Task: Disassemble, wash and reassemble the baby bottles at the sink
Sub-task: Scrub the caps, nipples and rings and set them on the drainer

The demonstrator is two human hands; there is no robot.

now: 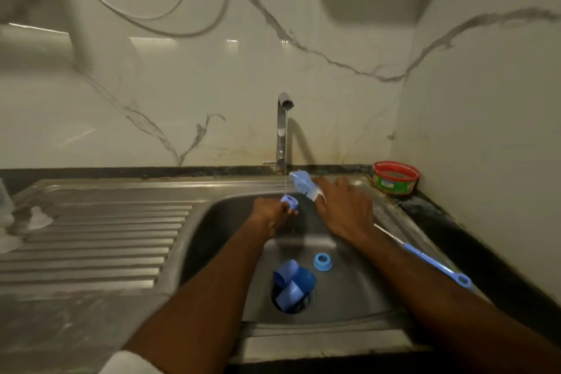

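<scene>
While water runs from the tap (284,118), the washing step is in hand; reassembly has not begun.

Item 1, far left: pale, blurred pieces on the draining board (100,240), probably teats and a clear bottle body; count uncertain.

Item 2: left hand (273,215), fingers curled round one small blue ring (289,201), held in the stream over the sink (358,291).

Item 3: one tap, open, a thin stream falling between the hands.

Item 4: one bottle brush (303,185), blue bristle head just beside the stream; its long blue handle runs back under the right forearm to the sink's right rim.

Item 5: right hand (344,209), grasping the brush shaft just behind the bristles.

Item 6, basin floor: a cluster of blue caps (293,281) over the drain, seemingly three, overlapping, exact count unclear; one separate blue collar ring (322,262) just beside them.

Item 7, far right: one red-rimmed round tub (395,177) on the dark counter, likely soap.

Judgement: the ring in hand is being rinsed or scrubbed. The next move calls for bringing the bristles to the ring and turning it, then setting it to drain at left and taking another piece from the basin.
</scene>
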